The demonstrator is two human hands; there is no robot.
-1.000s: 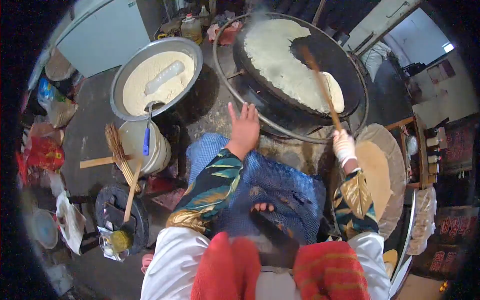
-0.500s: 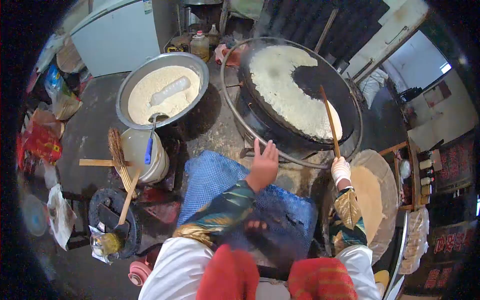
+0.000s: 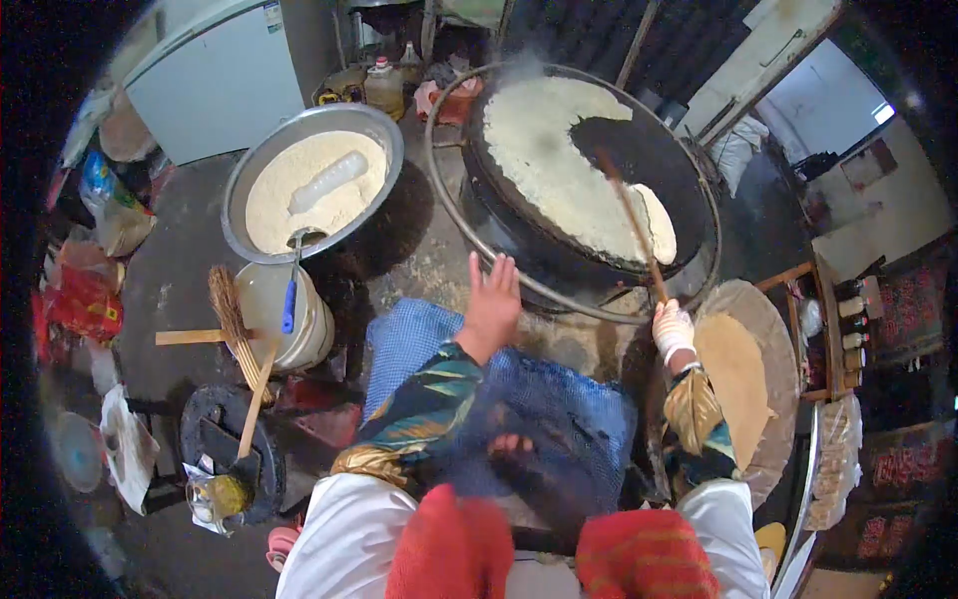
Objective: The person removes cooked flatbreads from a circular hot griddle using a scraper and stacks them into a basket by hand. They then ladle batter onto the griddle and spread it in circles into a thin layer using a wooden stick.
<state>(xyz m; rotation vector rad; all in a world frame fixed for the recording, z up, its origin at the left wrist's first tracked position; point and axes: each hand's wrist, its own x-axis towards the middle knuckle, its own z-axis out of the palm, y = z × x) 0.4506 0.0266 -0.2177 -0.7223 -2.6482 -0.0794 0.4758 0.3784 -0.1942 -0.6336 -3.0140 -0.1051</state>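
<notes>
My right hand (image 3: 673,329), in a white glove, is closed around the lower end of a long wooden stick (image 3: 631,220). The stick reaches over a round black griddle (image 3: 689,180) and lies across pale batter (image 3: 544,150), its far tip blurred. Batter covers the griddle's left and front part, with a thicker lip of it right of the stick; dark surface shows behind. Bare and empty, my left hand (image 3: 491,309) has its fingers stretched out, just short of the metal ring (image 3: 462,225) around the griddle. Below it lies a blue checked cloth (image 3: 409,344).
To the left stand a metal basin (image 3: 235,190) of flour holding a plastic bottle (image 3: 327,182), and a white bucket (image 3: 317,329) with a blue-handled ladle (image 3: 289,304) and a straw brush (image 3: 235,319). A wide tray (image 3: 783,399) of tan powder sits by my right arm. Steam rises behind.
The stick has swung left over the batter, leaving a thick lip at its right. My left hand has shifted left, fingers still extended. The whole view has tilted slightly.
</notes>
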